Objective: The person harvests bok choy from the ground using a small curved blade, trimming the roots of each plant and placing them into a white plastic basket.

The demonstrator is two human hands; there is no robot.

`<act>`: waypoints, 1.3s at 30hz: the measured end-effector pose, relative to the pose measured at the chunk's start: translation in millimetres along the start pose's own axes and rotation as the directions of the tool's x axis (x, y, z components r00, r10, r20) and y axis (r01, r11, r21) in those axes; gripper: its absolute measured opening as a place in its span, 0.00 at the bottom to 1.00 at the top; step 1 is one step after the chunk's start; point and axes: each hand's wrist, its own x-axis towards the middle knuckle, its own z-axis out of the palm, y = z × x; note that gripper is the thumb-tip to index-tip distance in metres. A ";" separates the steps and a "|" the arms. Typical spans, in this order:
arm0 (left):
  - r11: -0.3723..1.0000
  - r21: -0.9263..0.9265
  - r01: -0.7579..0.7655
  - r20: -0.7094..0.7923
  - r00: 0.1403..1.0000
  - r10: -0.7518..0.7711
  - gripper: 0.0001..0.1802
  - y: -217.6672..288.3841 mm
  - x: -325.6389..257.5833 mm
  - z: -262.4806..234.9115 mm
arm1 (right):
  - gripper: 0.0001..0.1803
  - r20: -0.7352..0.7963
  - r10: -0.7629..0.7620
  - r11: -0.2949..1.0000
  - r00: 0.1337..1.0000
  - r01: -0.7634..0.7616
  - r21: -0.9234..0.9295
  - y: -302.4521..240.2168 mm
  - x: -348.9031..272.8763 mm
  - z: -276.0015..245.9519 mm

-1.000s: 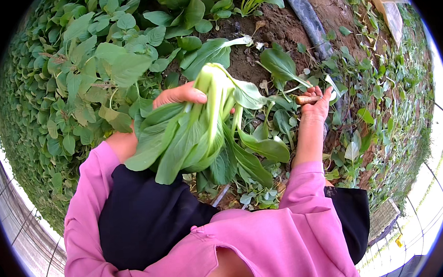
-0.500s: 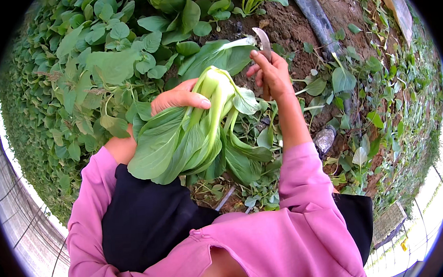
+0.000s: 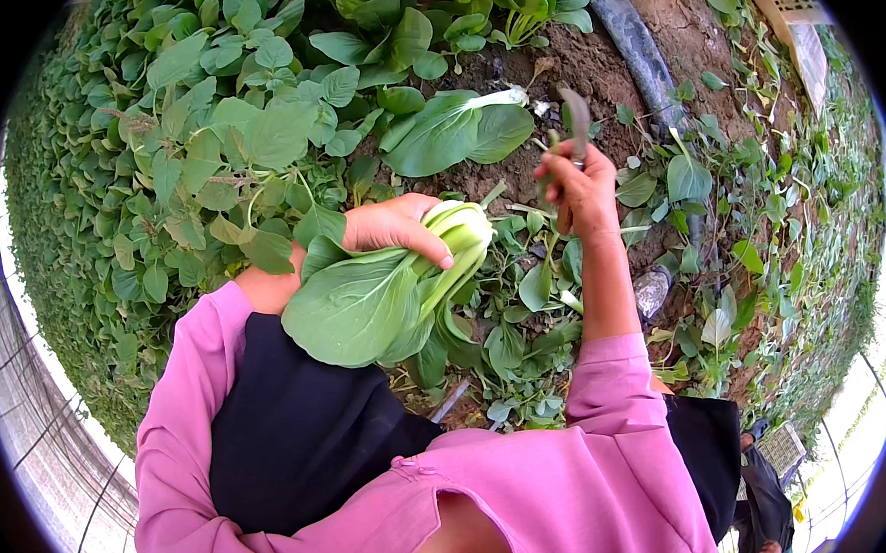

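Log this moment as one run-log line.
left hand: grip on bok choy stem | right hand: grip on knife, raised | ground: leafy bed, cut plant

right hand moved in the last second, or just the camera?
Yes. The right hand, gripping a small knife, has risen from the weeds beside the black hose toward the big cut leaf on bare soil.

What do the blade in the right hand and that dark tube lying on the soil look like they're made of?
Blade: probably metal, dull grey and thin, though blurred. Tube: likely plastic or rubber hose, with a smooth dark surface and a faint sheen. Right hand closes around the blade's handle.
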 end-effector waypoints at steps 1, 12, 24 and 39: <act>0.994 0.109 -0.025 -0.009 1.000 0.026 0.27 -5.7 10.5 -1.4 | 0.12 -0.229 0.018 1.000 0.973 -0.017 0.008 7.3 6.2 -7.0; 0.219 0.958 0.183 -0.271 0.824 0.497 0.29 -1.1 32.6 -26.4 | 0.17 0.017 0.123 0.887 0.992 -0.102 -0.450 -4.6 90.4 67.0; 0.404 0.862 0.306 -0.483 0.737 0.473 0.38 0.0 -49.7 -112.1 | 0.16 0.253 0.106 0.989 0.962 -0.076 -0.126 14.3 62.8 51.9; 0.528 0.837 0.144 -0.444 0.743 0.501 0.47 -28.9 -60.8 -131.7 | 0.19 0.332 -0.055 0.462 0.942 0.319 -0.827 48.2 119.0 192.8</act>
